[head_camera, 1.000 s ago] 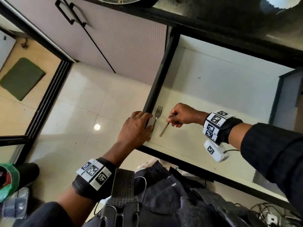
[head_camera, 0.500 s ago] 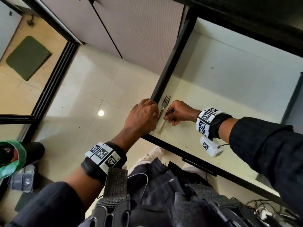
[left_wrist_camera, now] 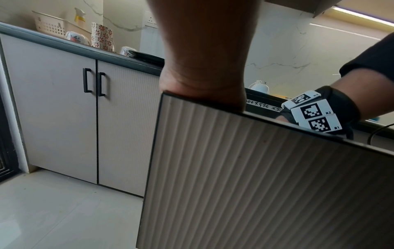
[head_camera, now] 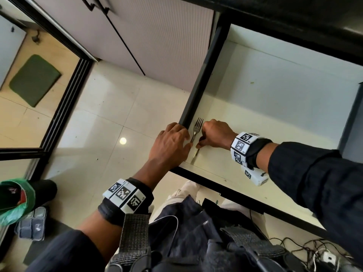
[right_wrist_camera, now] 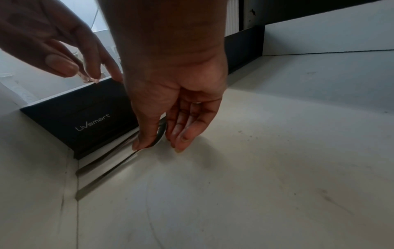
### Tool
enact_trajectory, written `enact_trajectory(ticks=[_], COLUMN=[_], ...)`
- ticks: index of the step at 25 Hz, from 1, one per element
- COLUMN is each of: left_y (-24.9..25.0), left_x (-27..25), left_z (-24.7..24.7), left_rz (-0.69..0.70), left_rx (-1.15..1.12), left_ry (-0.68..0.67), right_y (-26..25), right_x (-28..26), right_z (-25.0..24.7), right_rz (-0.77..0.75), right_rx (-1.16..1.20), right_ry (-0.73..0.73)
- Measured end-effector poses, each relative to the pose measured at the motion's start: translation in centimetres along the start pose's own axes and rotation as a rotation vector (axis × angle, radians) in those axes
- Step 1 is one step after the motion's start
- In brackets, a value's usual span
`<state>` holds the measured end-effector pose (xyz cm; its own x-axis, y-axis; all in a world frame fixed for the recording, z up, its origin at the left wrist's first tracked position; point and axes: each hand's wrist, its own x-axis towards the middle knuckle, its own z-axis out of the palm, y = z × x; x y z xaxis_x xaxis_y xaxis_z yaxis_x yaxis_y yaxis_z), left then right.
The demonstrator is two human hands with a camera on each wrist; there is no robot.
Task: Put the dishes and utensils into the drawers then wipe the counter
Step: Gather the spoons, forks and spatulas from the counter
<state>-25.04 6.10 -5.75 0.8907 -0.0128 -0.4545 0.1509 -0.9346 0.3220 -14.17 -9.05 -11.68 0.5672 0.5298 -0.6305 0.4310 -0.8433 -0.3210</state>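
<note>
The drawer point(head_camera: 275, 114) stands pulled out, its white floor mostly bare. A metal fork point(head_camera: 197, 127) lies in its front left corner along the black side wall. Just right of it lies a spoon point(head_camera: 195, 157), handle toward the drawer front. My right hand point(head_camera: 200, 143) is down on the drawer floor, thumb and fingers pinching the spoon near its bowl point(right_wrist_camera: 161, 133). Both handles show side by side in the right wrist view, the fork point(right_wrist_camera: 100, 164) and the spoon point(right_wrist_camera: 102, 182). My left hand point(head_camera: 187, 138) rests on the drawer's front left corner, fingers draped loosely over the edge.
The ribbed drawer front point(left_wrist_camera: 255, 176) hangs out over the tiled floor. On the counter stand patterned cups point(left_wrist_camera: 76, 37), a tumbler point(left_wrist_camera: 102, 36), a basket point(left_wrist_camera: 53, 23) and a dark plate point(left_wrist_camera: 147, 56). A green-bagged bin point(head_camera: 13, 199) stands at the floor's left, cables point(head_camera: 314, 250) at the right.
My right hand has slid the spoon left until it lies beside the fork. The left hand has stayed on the drawer corner.
</note>
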Motion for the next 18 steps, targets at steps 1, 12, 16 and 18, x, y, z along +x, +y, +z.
enact_trajectory(ticks=[1,12,16,18], left_y=[0.0,1.9,8.7,12.8], left_x=[0.0,2.1,7.9,10.7], left_z=[0.1,-3.1,-8.5,-10.5], left_rz=[0.0,0.093,0.25,0.336], left_rx=[0.001,0.065,0.093,0.104], left_ry=[0.006,0.015,0.132,0.108], right_y=[0.0,4.6,9.4,11.8], right_x=[-0.1,-3.2,-7.0,-9.1], right_z=[0.0,-4.2,-9.0,-11.0], right_rz=[0.005,0.085,0.123,0.144], right_rx=[0.009,0.256,0.373,0.422], right_ry=[0.007,0.136,0.341,0.449])
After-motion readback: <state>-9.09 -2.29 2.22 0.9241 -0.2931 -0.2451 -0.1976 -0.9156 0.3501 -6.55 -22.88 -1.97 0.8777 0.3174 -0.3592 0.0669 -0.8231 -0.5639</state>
